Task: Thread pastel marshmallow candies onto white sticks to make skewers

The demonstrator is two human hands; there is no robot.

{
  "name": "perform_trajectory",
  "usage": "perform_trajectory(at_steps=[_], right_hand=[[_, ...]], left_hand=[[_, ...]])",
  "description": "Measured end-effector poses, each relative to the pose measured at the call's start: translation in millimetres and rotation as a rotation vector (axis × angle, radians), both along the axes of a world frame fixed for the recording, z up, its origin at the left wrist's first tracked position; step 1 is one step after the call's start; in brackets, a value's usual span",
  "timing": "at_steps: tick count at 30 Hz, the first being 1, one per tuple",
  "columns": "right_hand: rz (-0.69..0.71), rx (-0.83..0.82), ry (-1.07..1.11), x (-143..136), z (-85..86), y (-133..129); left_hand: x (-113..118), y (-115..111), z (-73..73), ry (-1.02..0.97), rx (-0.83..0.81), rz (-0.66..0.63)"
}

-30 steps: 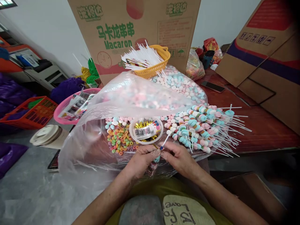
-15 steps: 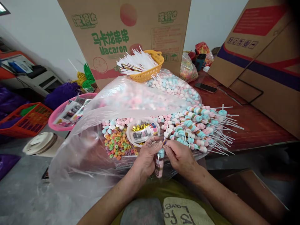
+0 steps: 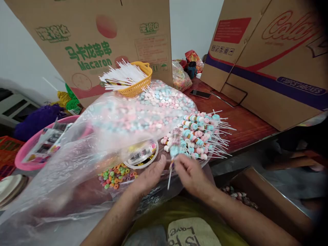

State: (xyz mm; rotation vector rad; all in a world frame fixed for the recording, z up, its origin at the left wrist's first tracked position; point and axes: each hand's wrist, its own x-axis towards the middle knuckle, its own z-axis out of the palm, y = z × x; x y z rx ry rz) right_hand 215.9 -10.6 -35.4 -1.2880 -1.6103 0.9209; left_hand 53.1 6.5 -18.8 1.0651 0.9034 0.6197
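Pale wall [image 3: 194, 27], red-brown table [image 3: 237, 138]

Wall is running behind two cardboard cartons: left carton [image 3: 128, 44] standing at back, right carton [image 3: 258, 99] standing on table. Grey floor [image 3: 279, 179] is showing right, below table edge. Grey-white unit [image 3: 15, 107] is sitting far left. Light is falling soft, leaving dull sheen on tabletop.

The single head-worn view looks forward and down over hands [image 3: 192, 173] and table [image 3: 241, 138].

Candy-packing workroom: cartons [image 3: 102, 37], stick basket [image 3: 139, 83], heaped marshmallow skewers [image 3: 197, 135].
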Motion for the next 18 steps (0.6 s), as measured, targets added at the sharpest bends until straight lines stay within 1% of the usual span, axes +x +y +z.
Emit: perform_trajectory(at_steps=[2,4,5,6,7,8,9,11,12,14,16,17,18], right_hand=[[0.107,-0.218,0.254,-8,-0.4,-2],[0.161,-0.493,0.481,-10,-4.2,-3],[0.198,-0.624,0.553,-8,-7.1,-3],[0.245,-0.718,0.576,-4,-10.2,-3],[0.289,-0.753,0.546,2,-13.6,-4],[0.298,-0.725,0.469,8,-17.0,-4],[0.249,-0.637,0.371,14,-20.4,-6],[0.099,-0.399,0.203,24,-27.3,-11],[0.042,-0.311,0.163,27,-31.2,-15],[-0.013,-0.251,0.205,33,-40.3,-25],[-0.08,-0.208,0.242,44,-49.7,-37],[-0.151,-0.165,0.232,52,-53.2,-43],[-0.188,-0.125,0.184,63,-55.1,-51]], left_hand=[[12,-8,-6.9,0.044,0.14,0.068],[21,-13,-12.4,0.066,0.262,0.086],[22,-14,-14.3,0.097,0.329,0.087],[22,-15,-15.7,0.142,0.4,0.084],[22,-15,-16.7,0.195,0.464,0.079],[22,-15,-17.6,0.25,0.513,0.078],[23,-15,-18.6,0.31,0.554,0.08],[30,-16,-20.9,0.437,0.629,0.07],[36,-17,-22.2,0.5,0.665,0.048],[51,-21,-23.8,0.594,0.708,-0.031],[58,-24,-20.8,0.621,0.725,-0.1],[56,-25,-16.4,0.625,0.732,-0.106],[49,-26,-10.0,0.632,0.742,-0.102]])
